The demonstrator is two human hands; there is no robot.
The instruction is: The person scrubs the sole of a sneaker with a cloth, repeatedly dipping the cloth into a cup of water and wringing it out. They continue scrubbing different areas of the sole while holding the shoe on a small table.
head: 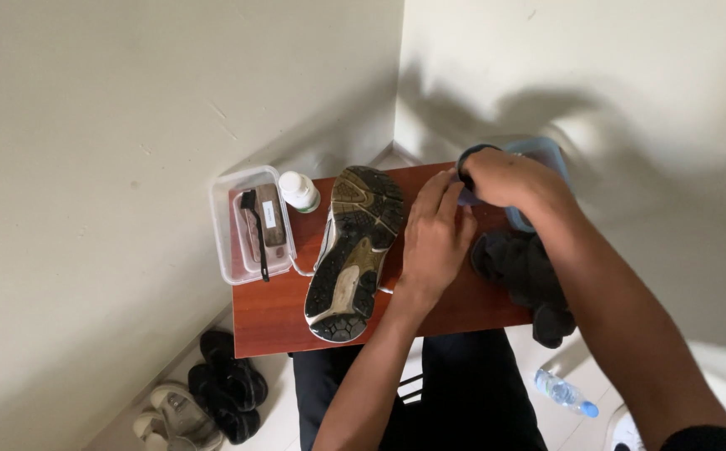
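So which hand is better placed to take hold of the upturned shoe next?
Probably the left hand: it lies open on the table right beside the sole-up shoe. The right hand is farther off at the blue tub, gripping something dark there.

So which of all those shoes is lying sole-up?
The grey sports shoe on the red-brown wooden table, beside the left hand, shows its dark worn tread. The black and beige pairs sit upright on the floor.
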